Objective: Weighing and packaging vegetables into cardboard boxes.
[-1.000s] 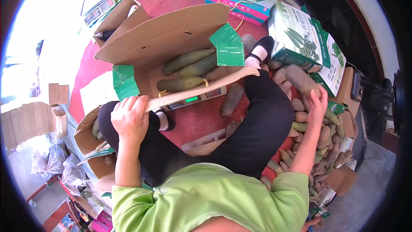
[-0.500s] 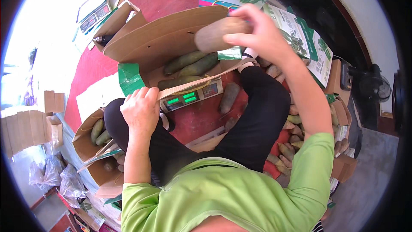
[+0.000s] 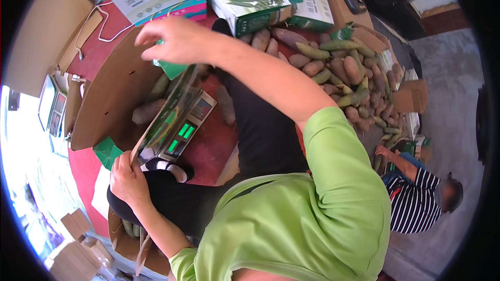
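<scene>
My left hand [image 3: 127,177] is closed on the near edge of an open cardboard box [image 3: 104,104], next to its green corner flap [image 3: 108,153]. Over the far end of the box, my right hand [image 3: 174,41] is empty, with thumb and fingers apart. Inside lie a brownish radish [image 3: 147,112] and a green radish [image 3: 158,87]; the box wall hides part of the contents. A digital scale [image 3: 182,135] with lit green displays shows beside the box wall. On the red cloth past it lies a loose radish [image 3: 225,104].
A large heap of brown and green radishes [image 3: 354,73] spreads to the right. Printed white-and-green cartons [image 3: 250,0] stand behind. Another scale [image 3: 54,106] is at the far left. A co-worker in a striped shirt [image 3: 416,203] is at the right. Near my left knee stands a carton [image 3: 122,239].
My right hand has moved left and let go of the brownish radish it held; a similar one now lies in the box. The view has swung right, bringing the heap and co-worker into sight.
</scene>
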`<state>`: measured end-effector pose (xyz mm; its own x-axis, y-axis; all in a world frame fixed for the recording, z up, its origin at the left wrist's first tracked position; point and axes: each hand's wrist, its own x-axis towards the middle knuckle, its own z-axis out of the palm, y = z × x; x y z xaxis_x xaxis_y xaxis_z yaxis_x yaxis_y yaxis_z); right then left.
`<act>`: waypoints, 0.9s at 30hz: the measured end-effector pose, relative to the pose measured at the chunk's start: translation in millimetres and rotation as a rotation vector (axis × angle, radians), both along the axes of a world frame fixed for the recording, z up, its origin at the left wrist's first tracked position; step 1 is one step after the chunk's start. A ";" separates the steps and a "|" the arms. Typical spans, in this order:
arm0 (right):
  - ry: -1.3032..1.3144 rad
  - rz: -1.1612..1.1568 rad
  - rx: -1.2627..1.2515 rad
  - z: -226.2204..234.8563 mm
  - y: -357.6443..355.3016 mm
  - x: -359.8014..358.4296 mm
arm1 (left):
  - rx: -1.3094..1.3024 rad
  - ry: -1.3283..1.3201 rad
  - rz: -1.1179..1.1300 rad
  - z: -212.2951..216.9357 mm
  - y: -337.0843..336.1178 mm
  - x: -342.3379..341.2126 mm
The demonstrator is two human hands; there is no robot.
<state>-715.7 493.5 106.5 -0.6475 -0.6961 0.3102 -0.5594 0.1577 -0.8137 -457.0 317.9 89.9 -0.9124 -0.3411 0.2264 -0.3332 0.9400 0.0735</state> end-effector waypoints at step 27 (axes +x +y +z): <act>-0.799 -0.927 0.653 -403.2 435.6 292.2 | -0.144 0.032 0.048 -25.1 -10.8 4.1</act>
<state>-423.5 929.1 -296.7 -0.7939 0.2067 -0.5718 0.5352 0.6840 -0.4958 -452.9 307.1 64.8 -0.8873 -0.3464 0.3043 -0.3779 0.9245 -0.0496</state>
